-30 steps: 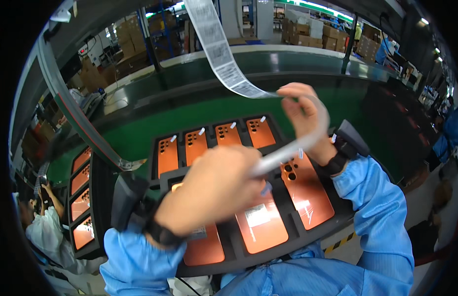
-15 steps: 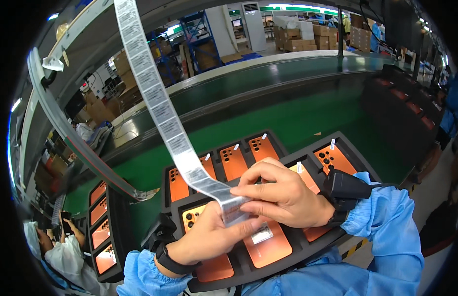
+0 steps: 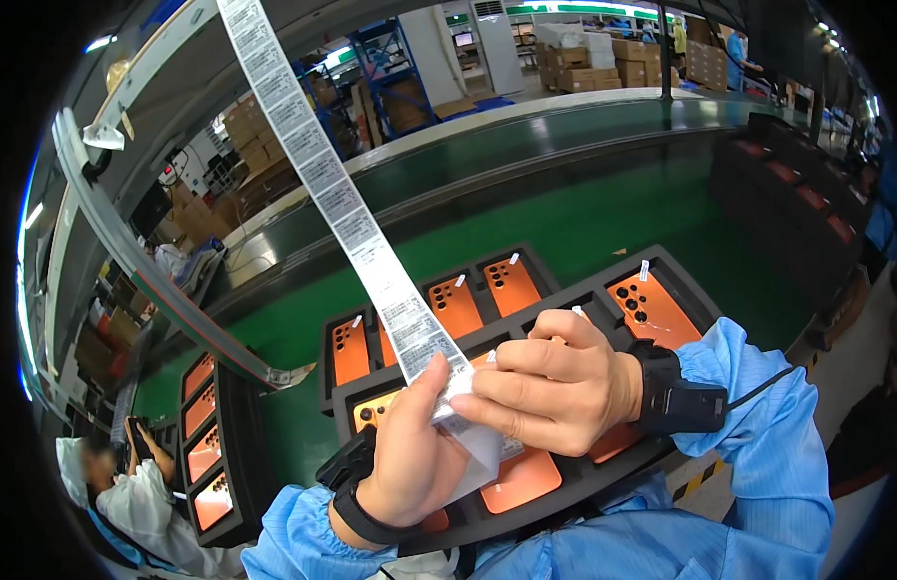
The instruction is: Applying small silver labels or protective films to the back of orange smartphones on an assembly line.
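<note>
A long strip of printed labels (image 3: 334, 198) hangs from the upper left and comes down between my hands. My left hand (image 3: 408, 464) grips its lower end, thumb pressed on top and fingers mostly hidden underneath. With curled fingers, my right hand (image 3: 559, 385) pinches the strip's right edge close to the left thumb; its fingertips are partly hidden. A translucent tail of backing (image 3: 482, 454) bends down below the hands. Under them lies a black foam tray (image 3: 588, 483) of orange phones, backs up. One orange phone (image 3: 526, 480) shows just below my right hand.
Behind the near tray stands a second black tray (image 3: 555, 290) with several orange phones. Another phone tray (image 3: 237, 483) is at left, beside a co-worker in a white smock (image 3: 144, 507). The green conveyor (image 3: 622, 208) runs across, with stacked trays (image 3: 787, 193) at far right.
My left thumb has swung up onto the strip, and the right hand has turned with its fingers curling in. The strip's end now folds downward as a translucent tail.
</note>
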The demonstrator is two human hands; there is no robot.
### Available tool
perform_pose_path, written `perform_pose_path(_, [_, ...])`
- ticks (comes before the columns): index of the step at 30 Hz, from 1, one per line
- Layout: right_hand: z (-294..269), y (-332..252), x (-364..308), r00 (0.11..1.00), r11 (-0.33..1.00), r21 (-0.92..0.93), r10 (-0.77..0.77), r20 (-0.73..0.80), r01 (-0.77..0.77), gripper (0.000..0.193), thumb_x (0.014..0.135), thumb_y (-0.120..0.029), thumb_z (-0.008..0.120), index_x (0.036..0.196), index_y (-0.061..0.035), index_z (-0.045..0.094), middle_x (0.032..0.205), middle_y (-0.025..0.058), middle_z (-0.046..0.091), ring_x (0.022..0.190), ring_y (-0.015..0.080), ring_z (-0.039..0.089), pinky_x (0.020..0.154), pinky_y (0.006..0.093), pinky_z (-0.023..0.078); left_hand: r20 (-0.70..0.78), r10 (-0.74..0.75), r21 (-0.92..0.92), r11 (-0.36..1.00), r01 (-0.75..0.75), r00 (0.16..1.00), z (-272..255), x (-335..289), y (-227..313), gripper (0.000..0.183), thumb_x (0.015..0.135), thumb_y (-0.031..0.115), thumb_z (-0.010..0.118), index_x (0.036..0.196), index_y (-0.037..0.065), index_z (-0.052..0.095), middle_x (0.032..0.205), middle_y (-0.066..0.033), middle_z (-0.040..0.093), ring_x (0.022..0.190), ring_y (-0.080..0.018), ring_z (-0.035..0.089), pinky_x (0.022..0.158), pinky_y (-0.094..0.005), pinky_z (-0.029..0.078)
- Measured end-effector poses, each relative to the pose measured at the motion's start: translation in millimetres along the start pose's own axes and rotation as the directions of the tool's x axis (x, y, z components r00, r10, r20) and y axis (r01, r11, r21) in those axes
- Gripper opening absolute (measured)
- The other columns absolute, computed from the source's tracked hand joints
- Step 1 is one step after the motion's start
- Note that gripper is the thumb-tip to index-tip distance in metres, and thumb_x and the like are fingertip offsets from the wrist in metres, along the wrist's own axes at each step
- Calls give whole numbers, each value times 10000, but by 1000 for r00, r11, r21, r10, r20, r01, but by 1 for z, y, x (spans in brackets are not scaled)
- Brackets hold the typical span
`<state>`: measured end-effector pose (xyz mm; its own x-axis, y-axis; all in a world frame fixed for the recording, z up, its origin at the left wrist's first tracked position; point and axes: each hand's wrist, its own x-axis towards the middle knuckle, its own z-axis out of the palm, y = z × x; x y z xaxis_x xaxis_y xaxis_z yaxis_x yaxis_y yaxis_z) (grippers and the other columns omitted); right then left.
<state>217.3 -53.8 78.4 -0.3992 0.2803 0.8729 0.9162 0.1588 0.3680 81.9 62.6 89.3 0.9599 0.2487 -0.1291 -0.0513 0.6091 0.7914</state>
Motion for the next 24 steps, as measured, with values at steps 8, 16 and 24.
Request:
perform_pose_path(8, [-14,5,-18,995,993,-68,-99,-24,98,194,626,-121,668,788,-20,695,982,65,649,896,201,596,687,337,407,129,-84,18,996,82,988,16,16,0,419,975,241,423,1277,-48,452,1165,-146,566,1083,-229,562,950,-365,443])
perform_pose_path(16, [-75,42,-10,966,940,231,258,-2,-250,289,690,-82,759,970,-72,688,923,68,624,836,233,518,633,348,405,152,223,617,740,-269,963,26,77,24,220,918,53,474,1076,-52,585,851,-96,633,788,-175,618,746,-296,516])
perform_pose_path(24, [-105,60,-27,938,944,34,330,-106,-328,352,629,-45,782,965,-12,682,784,71,632,711,231,558,649,324,412,603,30,792,-147,-593,797,29,132,-38,186,686,-59,543,845,-32,636,837,-253,593,790,-417,603,702,-451,494])
